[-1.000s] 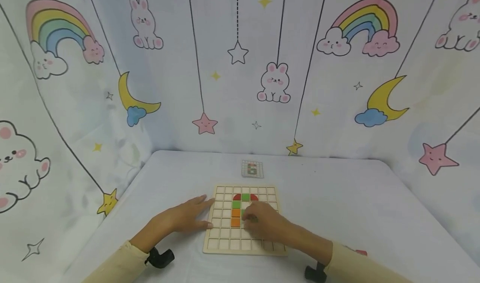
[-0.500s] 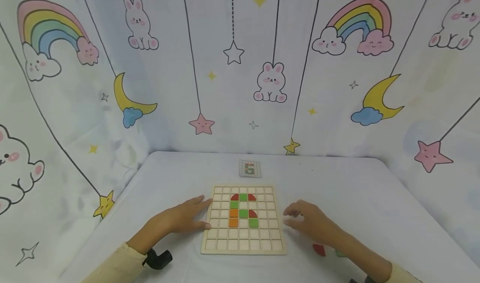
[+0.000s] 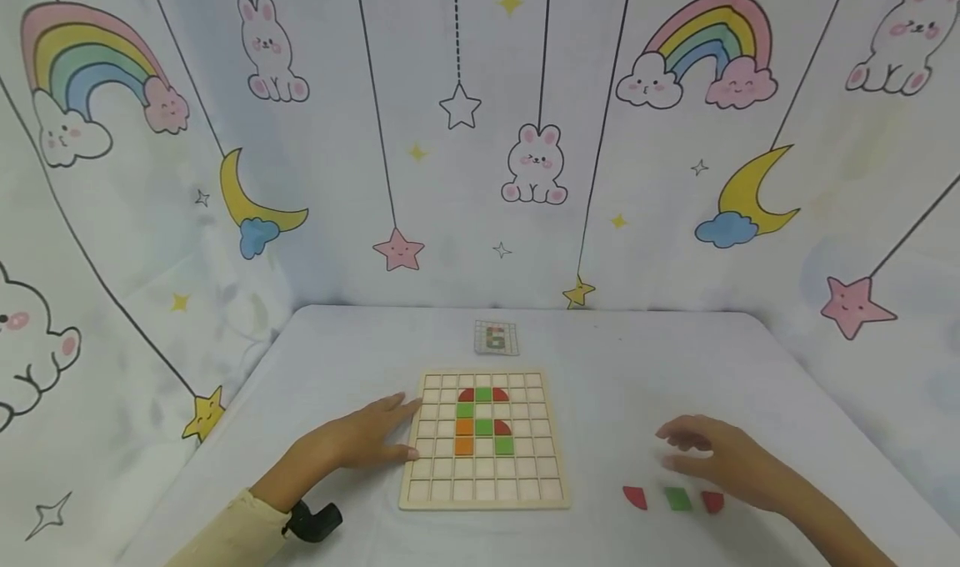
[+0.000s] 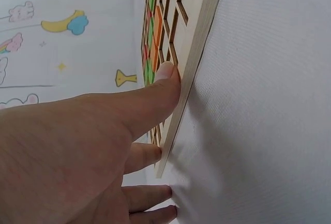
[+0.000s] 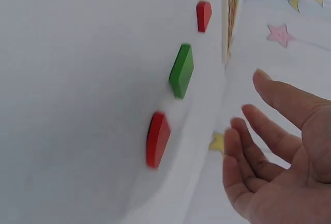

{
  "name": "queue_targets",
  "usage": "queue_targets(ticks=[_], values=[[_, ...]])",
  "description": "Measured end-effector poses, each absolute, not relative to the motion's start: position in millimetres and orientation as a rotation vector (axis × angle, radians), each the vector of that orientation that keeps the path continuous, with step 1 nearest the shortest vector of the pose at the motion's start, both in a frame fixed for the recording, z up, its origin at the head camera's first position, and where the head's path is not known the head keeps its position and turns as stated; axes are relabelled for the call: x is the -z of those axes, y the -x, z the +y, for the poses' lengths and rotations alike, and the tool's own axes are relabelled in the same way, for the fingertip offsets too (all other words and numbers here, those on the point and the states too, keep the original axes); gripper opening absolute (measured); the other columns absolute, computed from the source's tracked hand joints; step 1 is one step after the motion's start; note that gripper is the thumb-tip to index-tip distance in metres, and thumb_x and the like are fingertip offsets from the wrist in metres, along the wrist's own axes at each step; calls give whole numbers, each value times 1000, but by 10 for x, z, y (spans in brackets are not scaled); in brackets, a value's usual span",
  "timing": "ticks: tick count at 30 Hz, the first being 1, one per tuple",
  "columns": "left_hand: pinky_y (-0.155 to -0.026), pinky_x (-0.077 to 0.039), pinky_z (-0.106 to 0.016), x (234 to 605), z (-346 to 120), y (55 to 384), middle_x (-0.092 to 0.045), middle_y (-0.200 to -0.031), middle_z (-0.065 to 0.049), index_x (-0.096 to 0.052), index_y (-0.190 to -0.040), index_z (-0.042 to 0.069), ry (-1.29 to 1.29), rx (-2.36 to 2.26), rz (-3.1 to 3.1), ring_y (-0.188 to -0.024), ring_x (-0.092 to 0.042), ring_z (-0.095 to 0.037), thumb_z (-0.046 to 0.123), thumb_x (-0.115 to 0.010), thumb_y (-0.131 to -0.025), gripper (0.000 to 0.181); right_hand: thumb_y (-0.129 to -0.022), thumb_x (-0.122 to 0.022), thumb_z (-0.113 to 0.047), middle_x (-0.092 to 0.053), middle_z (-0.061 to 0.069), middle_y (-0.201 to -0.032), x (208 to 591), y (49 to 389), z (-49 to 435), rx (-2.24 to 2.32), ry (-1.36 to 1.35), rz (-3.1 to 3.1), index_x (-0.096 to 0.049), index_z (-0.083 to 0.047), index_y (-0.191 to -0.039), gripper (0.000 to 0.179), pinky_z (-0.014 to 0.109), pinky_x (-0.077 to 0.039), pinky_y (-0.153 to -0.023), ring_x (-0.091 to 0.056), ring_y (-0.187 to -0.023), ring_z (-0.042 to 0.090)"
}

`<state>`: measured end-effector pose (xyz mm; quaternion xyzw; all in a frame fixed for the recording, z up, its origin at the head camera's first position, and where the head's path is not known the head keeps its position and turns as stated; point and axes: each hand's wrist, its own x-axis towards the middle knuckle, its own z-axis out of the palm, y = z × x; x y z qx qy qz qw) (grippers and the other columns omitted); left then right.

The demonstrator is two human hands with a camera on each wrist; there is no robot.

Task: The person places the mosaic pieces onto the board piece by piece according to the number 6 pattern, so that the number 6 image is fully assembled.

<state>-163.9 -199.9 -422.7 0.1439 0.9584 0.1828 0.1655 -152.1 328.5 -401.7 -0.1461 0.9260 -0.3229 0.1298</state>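
Note:
A wooden grid board (image 3: pixel 487 492) lies on the table, with red, green and orange tiles set in several of its squares. My left hand (image 3: pixel 360 435) rests along the board's left side, its thumb (image 4: pixel 166 71) on the rim and its fingers spread. Over the table to the right, my right hand (image 3: pixel 720 459) hovers with loosely bent fingers and nothing between them. Close below it lie three loose tiles: a red quarter-round tile (image 3: pixel 635 498), a green square tile (image 3: pixel 678 499) and another red tile (image 3: pixel 712 502), partly covered by the hand in the head view.
Behind the board lies a small card (image 3: pixel 496 338) printed with a coloured figure on a grid. A white cloth (image 3: pixel 360 346) covers the table. A printed curtain (image 3: pixel 337 133) with rabbits, stars and rainbows hangs at the back and sides.
My right hand has moved off the board to the right, over the loose tiles. A red quarter-round and a green tile that it covered on the board now show. The left hand stays put.

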Motion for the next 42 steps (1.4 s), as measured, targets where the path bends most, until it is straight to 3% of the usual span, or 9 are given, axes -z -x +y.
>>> queue_targets(ticks=[10,20,27,33,42], values=[[-122,-34,-64,4182,-1983,1612,-32,-169,-25,-40,-164,15,-411,-543,2730,-156,-32,-45,53,-76,-94,88,-88,-86,-25,-68,-1,-116,4146,1399,3637,681,273,2687,-69,-8,-123,43,55,-58,-96,-61,-108,25],[-123,-34,-63,4208,-1989,1628,-32,-169,-25,-39,-164,15,-416,-526,2732,-156,-32,-44,54,-76,-94,88,-90,-84,-25,-66,-8,-108,4229,1343,3738,642,412,2739,-69,-15,-115,31,40,-61,-89,-59,-97,12],[-122,-35,-63,4217,-1991,1626,-33,-169,-25,-39,-164,15,-414,-527,2736,-155,-33,-45,55,-75,-94,88,-95,-79,-25,-67,-9,-104,4287,1370,3780,669,458,2737,-70,-16,-109,19,18,-56,-80,-56,-89,0],[-122,-35,-63,4224,-1994,1634,-33,-168,-25,-39,-164,15,-424,-518,2737,-155,-34,-45,54,-75,-95,88,-96,-78,-25,-65,-10,-96,4331,1380,3799,711,485,2721,-70,-18,-102,12,18,-54,-76,-53,-84,-3],[-122,-34,-63,4214,-1986,1639,-33,-168,-26,-40,-164,13,-426,-520,2736,-155,-34,-46,53,-76,-94,88,-92,-83,-37,-69,-6,-110,4302,1369,3672,775,471,2690,-70,-13,-119,38,23,-60,-85,-60,-95,2]])
